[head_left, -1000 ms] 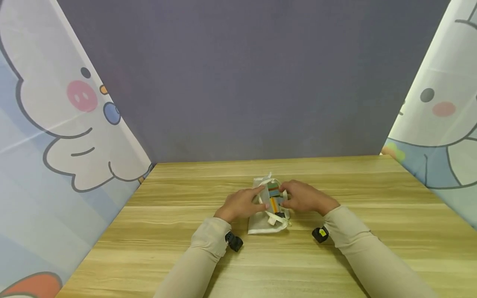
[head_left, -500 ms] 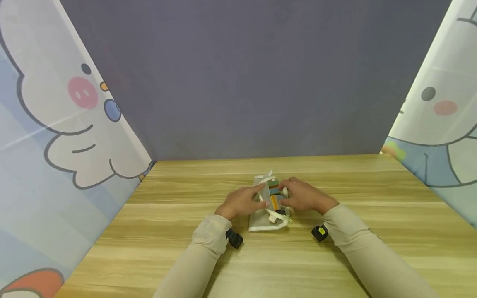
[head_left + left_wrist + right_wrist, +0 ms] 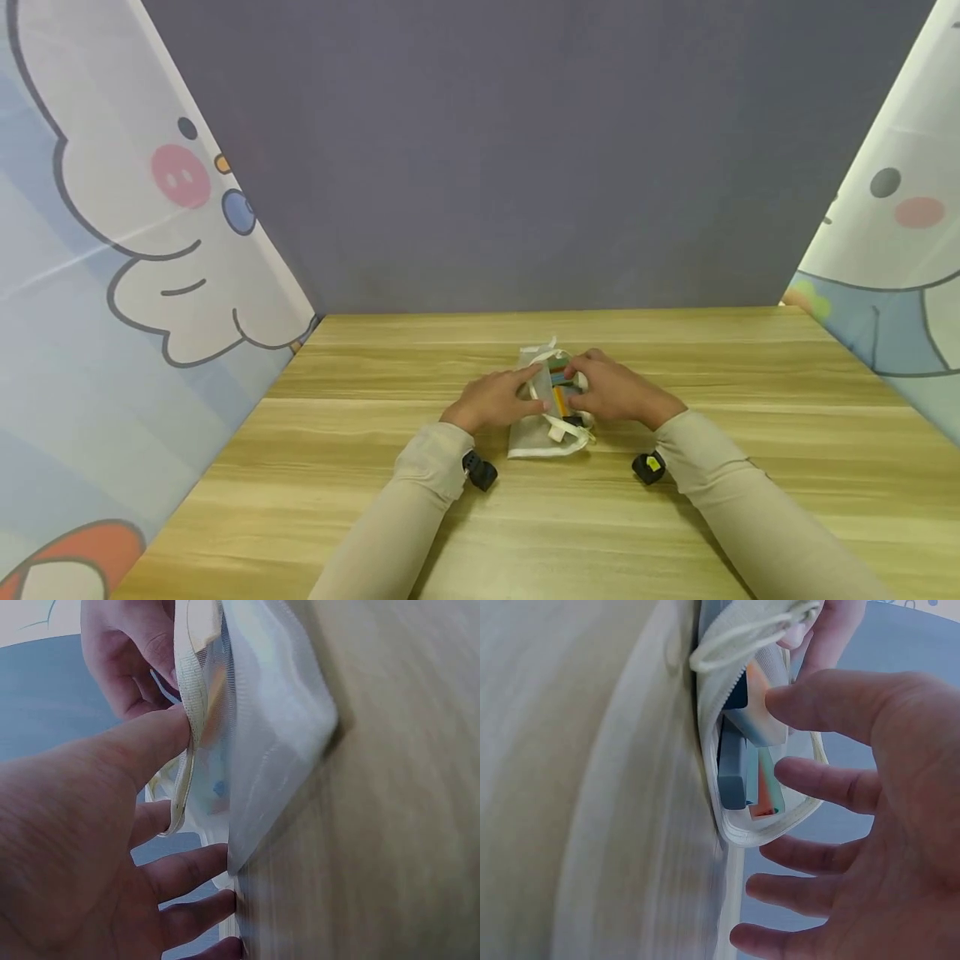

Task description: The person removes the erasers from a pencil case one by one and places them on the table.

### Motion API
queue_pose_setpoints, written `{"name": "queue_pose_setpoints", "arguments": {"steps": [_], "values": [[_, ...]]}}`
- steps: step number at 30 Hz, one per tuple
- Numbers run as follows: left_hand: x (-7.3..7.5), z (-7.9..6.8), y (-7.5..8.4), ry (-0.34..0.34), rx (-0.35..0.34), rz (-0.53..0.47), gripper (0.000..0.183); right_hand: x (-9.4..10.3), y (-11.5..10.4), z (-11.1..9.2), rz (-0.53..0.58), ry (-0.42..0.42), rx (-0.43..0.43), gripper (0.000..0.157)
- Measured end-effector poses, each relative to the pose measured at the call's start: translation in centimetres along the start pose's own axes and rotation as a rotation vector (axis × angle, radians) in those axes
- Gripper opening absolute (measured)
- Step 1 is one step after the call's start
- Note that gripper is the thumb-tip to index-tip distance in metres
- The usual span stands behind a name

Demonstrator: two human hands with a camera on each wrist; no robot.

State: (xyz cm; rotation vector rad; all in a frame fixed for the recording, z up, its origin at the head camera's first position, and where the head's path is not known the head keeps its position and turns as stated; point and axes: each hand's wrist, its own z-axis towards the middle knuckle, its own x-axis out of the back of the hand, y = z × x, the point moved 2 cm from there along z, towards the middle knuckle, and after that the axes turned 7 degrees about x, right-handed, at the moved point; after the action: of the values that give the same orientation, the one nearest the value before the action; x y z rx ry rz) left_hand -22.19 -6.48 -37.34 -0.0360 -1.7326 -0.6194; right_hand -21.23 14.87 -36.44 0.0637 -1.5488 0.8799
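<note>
Reading left to right, we found a small pale tag [image 3: 556, 433] on the near end of the pouch [image 3: 531, 437], too small for us to make out any lettering, and then a yellow mark [image 3: 653, 463] on the black device at the right wrist [image 3: 637, 469], equally unreadable.

The white, translucent pouch lay unzipped on the table, just right of centre in the lower half of the frame, between both hands. We saw the left hand [image 3: 495, 400] with its fingers spread, thumb and index finger well apart and both touching the cream zip border [image 3: 187, 667]. Inside the pouch we could see a green piece [image 3: 557, 364], a blue piece [image 3: 560, 378], an orange piece [image 3: 560, 402] and a black piece [image 3: 572, 420]. The right hand [image 3: 618, 392] had its fingers spread too; its thumb reached the orange piece at the mouth of the pouch, though we could not tell how firmly it touched.

At the frame's left edge we saw a cloth with a pink-snouted cartoon animal [image 3: 142, 200], in the upper middle a plain dark grey panel [image 3: 525, 158], below it the pale wood-grain table [image 3: 300, 500], and at the right edge another cartoon cloth [image 3: 892, 242]. Both forearms wore beige sleeves [image 3: 757, 508].
</note>
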Motion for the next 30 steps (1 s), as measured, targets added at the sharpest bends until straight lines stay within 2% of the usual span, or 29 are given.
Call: {"name": "queue_pose_setpoints", "arguments": {"steps": [6,12,30], "values": [[-0.02,0.56,0.54,0.005,-0.032,0.009,0.071,0.35,0.26,-0.44,-0.029,0.000,0.031,0.039],[0.03,0.46,0.18,-0.009,-0.001,-0.017,0.072,0.03,0.15,-0.21,-0.029,-0.033,0.094,0.038],[0.09,0.14,0.02,-0.020,0.022,-0.019,0.072,0.03,-0.23,-0.38,-0.028,-0.013,0.074,0.023]]}}
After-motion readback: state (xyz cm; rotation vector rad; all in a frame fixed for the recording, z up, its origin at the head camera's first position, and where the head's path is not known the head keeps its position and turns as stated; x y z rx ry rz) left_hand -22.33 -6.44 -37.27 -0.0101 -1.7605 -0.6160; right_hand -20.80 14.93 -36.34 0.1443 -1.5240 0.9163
